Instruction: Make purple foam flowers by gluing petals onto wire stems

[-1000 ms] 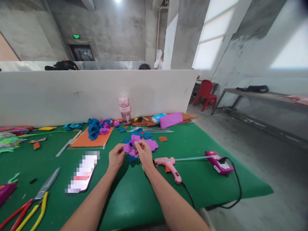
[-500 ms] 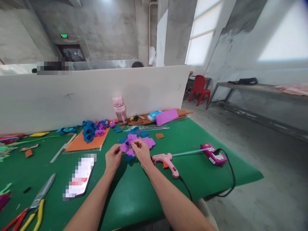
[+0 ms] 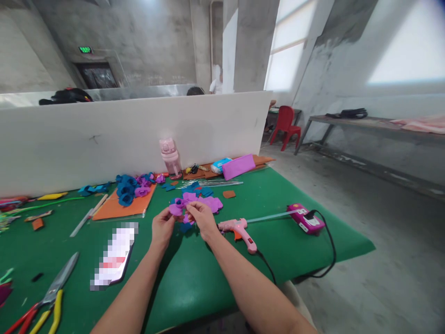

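Observation:
Both my hands meet over the green table [image 3: 194, 278] and pinch a purple felt flower [image 3: 178, 207]. My left hand [image 3: 162, 228] grips its left side with closed fingers. My right hand [image 3: 201, 219] holds the petals from the right, thumb and fingers pressed together. Just behind the flower lies a pile of purple and blue felt petals [image 3: 208, 202]. A pink hot glue gun [image 3: 239, 229] lies on the table right of my right hand, its cord trailing toward me.
Finished blue and purple flowers [image 3: 130, 190] sit on an orange sheet [image 3: 118, 208]. A phone [image 3: 113, 257], scissors [image 3: 59, 278] and pliers lie at the left. A pink bottle [image 3: 170, 157] stands by the white partition [image 3: 104, 134]. A magenta power strip [image 3: 306, 219] sits at the right.
My hands have kept hold of the purple flower and turned it slightly. The view has shifted to the right, so everything on the table sits a little further left.

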The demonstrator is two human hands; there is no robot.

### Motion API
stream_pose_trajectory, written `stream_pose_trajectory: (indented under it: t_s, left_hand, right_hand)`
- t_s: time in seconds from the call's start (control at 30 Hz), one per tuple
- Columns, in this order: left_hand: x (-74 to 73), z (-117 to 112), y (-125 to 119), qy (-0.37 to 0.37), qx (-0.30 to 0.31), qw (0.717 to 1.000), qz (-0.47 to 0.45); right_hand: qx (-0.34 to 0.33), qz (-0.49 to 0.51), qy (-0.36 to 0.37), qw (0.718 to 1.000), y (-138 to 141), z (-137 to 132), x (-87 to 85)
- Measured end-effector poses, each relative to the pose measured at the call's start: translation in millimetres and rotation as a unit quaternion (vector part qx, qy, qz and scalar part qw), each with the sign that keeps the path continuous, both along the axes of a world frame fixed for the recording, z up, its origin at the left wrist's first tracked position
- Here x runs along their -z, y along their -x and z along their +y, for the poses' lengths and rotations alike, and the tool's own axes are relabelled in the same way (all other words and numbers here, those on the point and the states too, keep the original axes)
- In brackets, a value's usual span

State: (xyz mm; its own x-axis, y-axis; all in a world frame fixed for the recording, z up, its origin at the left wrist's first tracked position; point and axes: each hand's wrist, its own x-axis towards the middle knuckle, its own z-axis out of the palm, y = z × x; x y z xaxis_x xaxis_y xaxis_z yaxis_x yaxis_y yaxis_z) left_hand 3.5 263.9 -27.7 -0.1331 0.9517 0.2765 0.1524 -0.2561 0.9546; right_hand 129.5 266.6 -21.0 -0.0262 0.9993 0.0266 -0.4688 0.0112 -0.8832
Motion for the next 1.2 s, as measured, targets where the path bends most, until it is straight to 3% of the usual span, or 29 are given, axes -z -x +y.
stream_pose_trajectory:
  t_s: [0.27, 0.5, 0.8, 1.2]
  left_hand:
    - [-0.7, -1, 0, -0.009, 0.010, 1.000, -0.011]
    - [5.5, 4, 8, -0.047, 0.020, 0.997, 0.064]
    - [6.0, 5, 8, -0.110, 0.009, 0.989, 0.096]
    - [-0.2, 2, 7, -0.132, 0.022, 0.984, 0.118]
  right_hand:
    - [0.002, -0.021, -0.009, 1.000, -1, -2, -2.5]
    - [0.047, -0.033, -0.051, 0.997, -7, -3, -8.1]
    - [0.089, -0.097, -0.075, 0.988, -4, -2, -2.3]
    - [0.083, -0.099, -0.068, 0.989, -7, -3, -3.3]
